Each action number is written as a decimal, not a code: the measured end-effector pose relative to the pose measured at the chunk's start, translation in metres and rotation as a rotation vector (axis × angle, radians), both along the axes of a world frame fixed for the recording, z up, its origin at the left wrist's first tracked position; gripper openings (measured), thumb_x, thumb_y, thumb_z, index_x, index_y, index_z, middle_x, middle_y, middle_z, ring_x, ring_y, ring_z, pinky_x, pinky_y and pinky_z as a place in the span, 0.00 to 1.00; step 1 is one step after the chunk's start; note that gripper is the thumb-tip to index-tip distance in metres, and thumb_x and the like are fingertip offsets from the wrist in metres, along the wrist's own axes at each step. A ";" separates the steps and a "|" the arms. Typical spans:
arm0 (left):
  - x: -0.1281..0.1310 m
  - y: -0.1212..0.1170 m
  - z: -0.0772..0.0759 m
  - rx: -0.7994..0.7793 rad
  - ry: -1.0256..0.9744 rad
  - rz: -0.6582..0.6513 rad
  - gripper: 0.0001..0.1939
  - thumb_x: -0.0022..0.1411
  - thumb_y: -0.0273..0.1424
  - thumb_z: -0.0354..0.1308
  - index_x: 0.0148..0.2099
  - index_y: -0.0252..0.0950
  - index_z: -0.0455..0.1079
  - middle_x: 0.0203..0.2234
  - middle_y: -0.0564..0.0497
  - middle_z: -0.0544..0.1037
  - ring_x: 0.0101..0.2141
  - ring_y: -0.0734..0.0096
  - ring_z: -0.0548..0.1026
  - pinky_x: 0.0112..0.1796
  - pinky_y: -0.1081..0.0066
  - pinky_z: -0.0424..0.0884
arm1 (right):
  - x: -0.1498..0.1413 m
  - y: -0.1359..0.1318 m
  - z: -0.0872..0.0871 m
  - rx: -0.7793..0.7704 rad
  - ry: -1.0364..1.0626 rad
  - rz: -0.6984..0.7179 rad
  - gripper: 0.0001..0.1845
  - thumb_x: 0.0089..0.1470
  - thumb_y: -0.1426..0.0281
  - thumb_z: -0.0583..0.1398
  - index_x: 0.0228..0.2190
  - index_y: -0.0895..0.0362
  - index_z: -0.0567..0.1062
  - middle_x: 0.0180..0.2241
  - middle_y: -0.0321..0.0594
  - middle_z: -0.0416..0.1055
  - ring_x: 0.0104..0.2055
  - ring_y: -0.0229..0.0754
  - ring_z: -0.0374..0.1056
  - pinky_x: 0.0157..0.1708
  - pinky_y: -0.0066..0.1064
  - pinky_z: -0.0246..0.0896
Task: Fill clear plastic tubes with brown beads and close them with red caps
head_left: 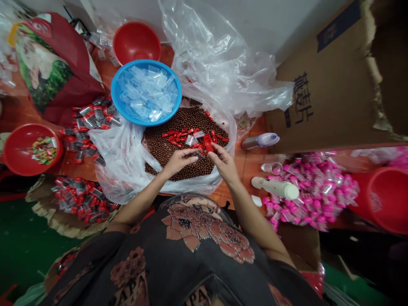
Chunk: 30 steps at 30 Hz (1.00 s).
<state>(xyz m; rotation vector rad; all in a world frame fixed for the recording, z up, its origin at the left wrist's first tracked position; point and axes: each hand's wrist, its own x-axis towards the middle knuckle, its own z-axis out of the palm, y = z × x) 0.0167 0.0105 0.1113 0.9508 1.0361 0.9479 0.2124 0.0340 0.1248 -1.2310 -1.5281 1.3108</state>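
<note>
Left hand (181, 162): your thumb and fingers pinch a small clear container (199, 154) that looks dark inside.
Right hand (225, 165): you hold a red cap (208, 142) at your fingertips, just beyond the container.
Brown beads (156, 146): in an open plastic bag (117, 165), beneath and around both your hands.
Red pieces (177, 138): loose on the beads, just beyond your hands.
Blue basin (114, 95): beyond your left hand, holding clear sleeves (149, 93).
Pink-capped containers (310, 191): heaped right of your right hand.

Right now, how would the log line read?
left hand: small container | right hand: red piece | beneath: brown balls | beyond: blue basin
</note>
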 end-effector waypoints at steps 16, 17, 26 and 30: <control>0.010 -0.004 -0.005 0.005 0.031 0.020 0.23 0.54 0.38 0.66 0.51 0.35 0.75 0.42 0.47 0.81 0.36 0.68 0.78 0.42 0.65 0.73 | -0.004 -0.011 0.002 0.277 -0.301 0.056 0.17 0.62 0.60 0.55 0.51 0.45 0.73 0.40 0.41 0.72 0.42 0.45 0.69 0.45 0.41 0.66; 0.011 -0.004 -0.006 0.009 0.031 0.030 0.22 0.54 0.38 0.66 0.51 0.36 0.76 0.42 0.47 0.81 0.37 0.68 0.78 0.43 0.65 0.73 | -0.003 -0.012 -0.001 0.300 -0.322 0.090 0.19 0.61 0.59 0.56 0.53 0.45 0.71 0.41 0.41 0.72 0.43 0.46 0.69 0.46 0.42 0.66; 0.016 -0.008 -0.002 0.029 0.168 0.118 0.22 0.54 0.37 0.65 0.51 0.35 0.76 0.45 0.47 0.80 0.43 0.63 0.78 0.50 0.62 0.71 | 0.001 -0.016 -0.009 0.374 -0.437 0.235 0.38 0.53 0.52 0.62 0.61 0.52 0.61 0.53 0.51 0.67 0.55 0.56 0.63 0.56 0.53 0.59; 0.011 -0.007 0.003 0.098 0.210 0.029 0.21 0.57 0.38 0.64 0.52 0.36 0.75 0.45 0.47 0.80 0.43 0.63 0.78 0.50 0.62 0.70 | -0.002 -0.014 -0.003 0.280 -0.254 0.089 0.19 0.64 0.60 0.52 0.54 0.45 0.70 0.48 0.41 0.73 0.48 0.46 0.70 0.50 0.45 0.66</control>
